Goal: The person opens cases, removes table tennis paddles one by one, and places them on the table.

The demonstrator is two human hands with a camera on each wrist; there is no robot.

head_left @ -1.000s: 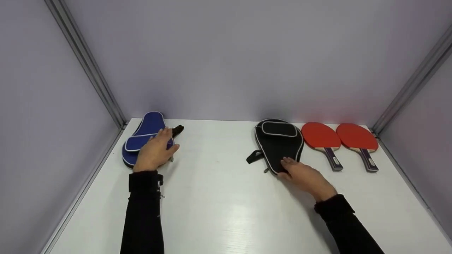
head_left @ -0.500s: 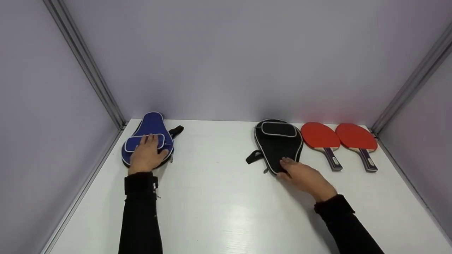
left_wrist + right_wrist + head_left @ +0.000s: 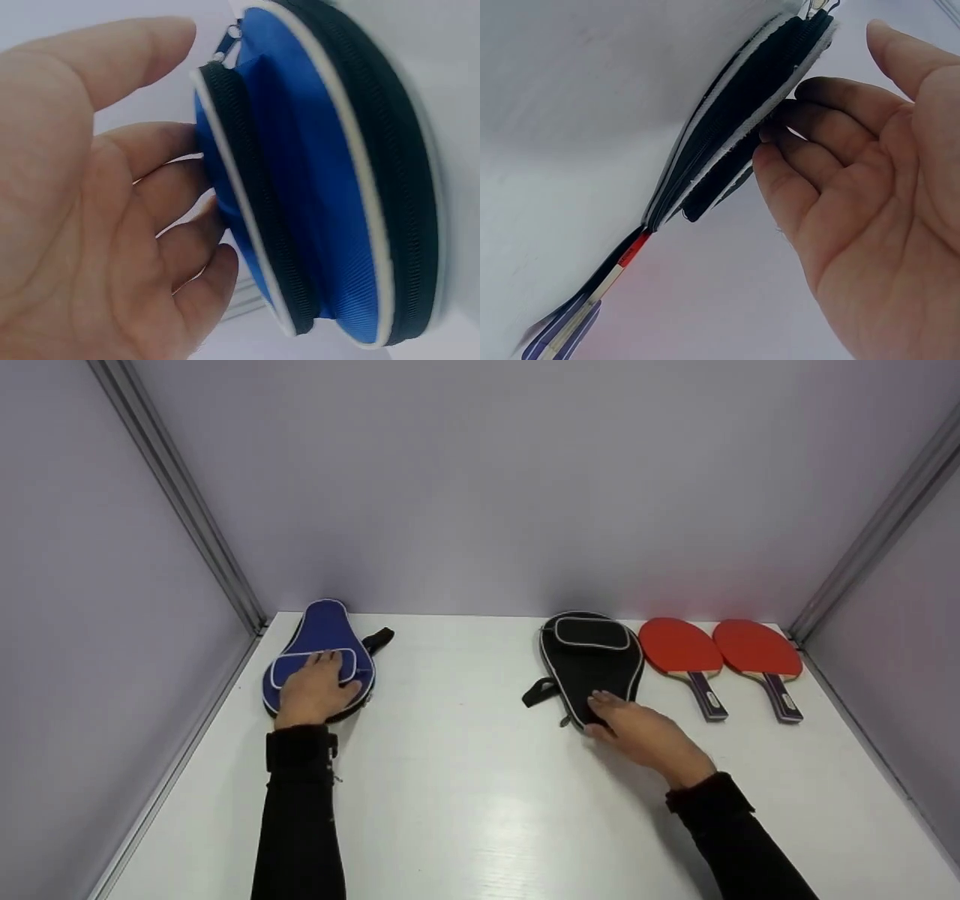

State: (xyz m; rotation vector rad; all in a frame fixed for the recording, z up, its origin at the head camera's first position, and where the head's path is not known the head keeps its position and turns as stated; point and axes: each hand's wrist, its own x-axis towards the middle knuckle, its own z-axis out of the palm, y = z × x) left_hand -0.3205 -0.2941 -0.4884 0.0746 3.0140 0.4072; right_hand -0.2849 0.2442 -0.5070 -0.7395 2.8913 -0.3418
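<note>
A blue paddle case (image 3: 326,630) with white piping lies at the back left of the table, its narrow end toward the wall. My left hand (image 3: 311,690) rests its fingers on the case's front pocket (image 3: 217,172); the thumb stands apart. At the centre right lies a black paddle case (image 3: 600,667), narrow end toward me. The fingers of my right hand (image 3: 649,735) touch its narrow end. In the right wrist view, that hand (image 3: 862,172) has its palm facing the camera, fingertips at the zipped edge of the black case (image 3: 735,112).
Two red table tennis paddles (image 3: 679,645) (image 3: 757,649) lie side by side right of the black case, handles toward me. Straps (image 3: 540,692) stick out from both cases. Pale walls (image 3: 480,487) with grey metal corner posts enclose the white table (image 3: 450,780) behind and at the sides.
My left hand has moved left and a little toward me, from the blue case's right side onto its pocket. The blue case has shifted slightly right. The right hand has stayed nearly still.
</note>
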